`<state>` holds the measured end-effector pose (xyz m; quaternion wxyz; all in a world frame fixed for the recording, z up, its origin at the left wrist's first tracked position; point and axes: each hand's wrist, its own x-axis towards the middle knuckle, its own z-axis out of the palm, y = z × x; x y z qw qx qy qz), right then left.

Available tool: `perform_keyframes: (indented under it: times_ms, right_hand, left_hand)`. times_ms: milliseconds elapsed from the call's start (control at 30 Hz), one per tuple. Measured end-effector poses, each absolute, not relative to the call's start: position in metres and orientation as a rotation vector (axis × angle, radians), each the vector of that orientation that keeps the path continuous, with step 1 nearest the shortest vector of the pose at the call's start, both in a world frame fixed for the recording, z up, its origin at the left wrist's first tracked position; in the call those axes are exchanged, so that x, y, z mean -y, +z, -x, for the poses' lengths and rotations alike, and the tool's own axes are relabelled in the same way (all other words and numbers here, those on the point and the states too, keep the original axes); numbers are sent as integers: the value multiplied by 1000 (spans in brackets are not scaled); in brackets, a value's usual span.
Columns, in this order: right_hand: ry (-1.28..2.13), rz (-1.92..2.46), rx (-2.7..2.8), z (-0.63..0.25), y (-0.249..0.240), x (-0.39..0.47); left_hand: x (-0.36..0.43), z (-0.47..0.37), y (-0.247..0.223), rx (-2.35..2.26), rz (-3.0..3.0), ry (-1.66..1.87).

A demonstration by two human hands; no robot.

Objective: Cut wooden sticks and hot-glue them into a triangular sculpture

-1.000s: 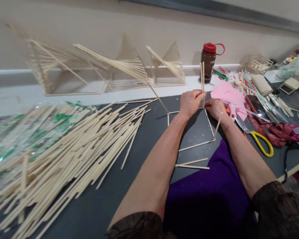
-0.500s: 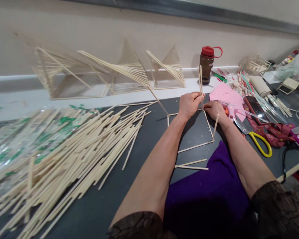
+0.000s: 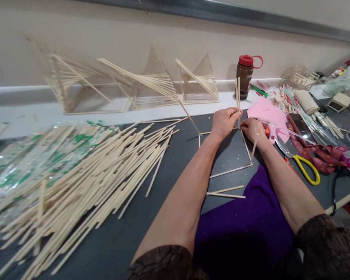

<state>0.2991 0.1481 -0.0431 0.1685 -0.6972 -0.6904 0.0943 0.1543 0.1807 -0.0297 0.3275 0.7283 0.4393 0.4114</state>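
Two thin wooden sticks [image 3: 238,91] stand upright at the far right corner of a square stick frame [image 3: 230,171] on the dark table. My left hand [image 3: 225,121] pinches these sticks between thumb and fingers. Low beside the same corner, my right hand [image 3: 253,129] has its fingertips pressed together at the foot of the sticks; whatever they grip is too small to make out. Other single sticks rise from the frame's near right corner [image 3: 254,149] and far left corner [image 3: 189,118]. My left forearm hides part of the frame.
Loose sticks [image 3: 105,171] and plastic packets [image 3: 58,151] cover the left side. Finished stick structures [image 3: 151,83] stand by the wall. A bottle [image 3: 244,77], pink sheet [image 3: 265,111], scissors [image 3: 306,169], phone [image 3: 301,128] and purple cloth [image 3: 236,221] lie around my hands.
The whole view has shifted slightly, so things appear a little further right. Both hands stay at the same corner, with the upright sticks still in my left hand.
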Motion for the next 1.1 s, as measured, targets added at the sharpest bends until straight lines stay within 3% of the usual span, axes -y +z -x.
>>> perform_keyframes:
  times_ms: [367,667,1100]
  right_hand:
    - [321,2023,1892,-296,-38,-144]
    - [51,2120,1966,-284,-42,-140]
    - [73,2166,1918,-277,-41,-142]
  left_hand:
    - [-179,-157,-29,-1173,-1898,1105]
    - [-181,-157,-29,-1190,-1927,1107]
    - [-177,-159,-26,-1213,-1968,1095]
